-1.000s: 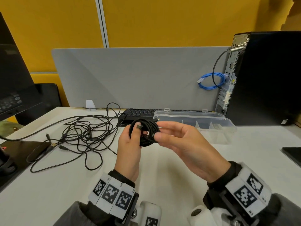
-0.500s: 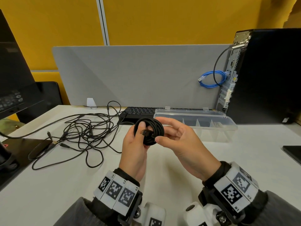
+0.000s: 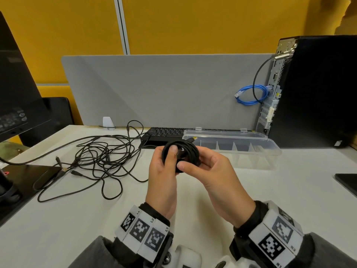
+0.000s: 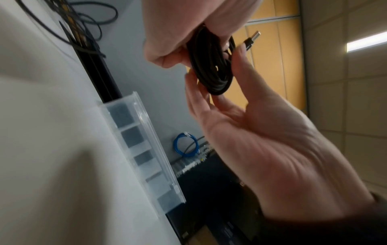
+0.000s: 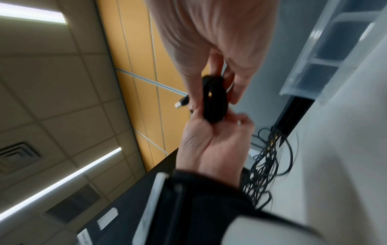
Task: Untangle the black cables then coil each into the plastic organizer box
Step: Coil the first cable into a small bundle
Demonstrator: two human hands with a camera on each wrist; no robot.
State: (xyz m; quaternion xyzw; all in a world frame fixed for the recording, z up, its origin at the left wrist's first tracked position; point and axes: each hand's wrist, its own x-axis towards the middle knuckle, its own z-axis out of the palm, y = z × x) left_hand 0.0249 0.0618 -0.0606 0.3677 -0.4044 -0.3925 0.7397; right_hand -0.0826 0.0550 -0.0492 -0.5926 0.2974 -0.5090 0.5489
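Left thumb (image 3: 172, 151) lies flat across the front of the coil (image 3: 181, 154), other left fingers curled behind it, so the left hand (image 3: 164, 180) pinches the black loops from the left side. Right thumb (image 3: 186, 167) presses the coil's lower edge; right fingers (image 4: 195, 92) are fairly straight and cradle the loops from below and behind, lightly pinching. Right hand (image 3: 216, 178) sits just right of the left, both holding the same coil, raised above the desk (image 3: 96, 219).

A USB plug (image 4: 252, 39) sticks out from the top of the coil, free, past the fingers.

Box (image 3: 251, 146) is clear plastic with its lid off or open, cannot tell which; dividers visible; it sits on the desk just behind the hands, not touching the coil. Compartments look bare in the head view.

Tangle (image 3: 100, 157) of remaining black cables is spread on the desk to the left, well apart from the hands, some strands running onto a black pad (image 3: 29, 176).

Keyboard (image 3: 164, 132) sits behind, between tangle and box. PC tower (image 3: 318, 89) stands far right, with a blue cable (image 3: 251, 95) looped at its back. Grey divider (image 3: 164, 89) runs behind the desk.
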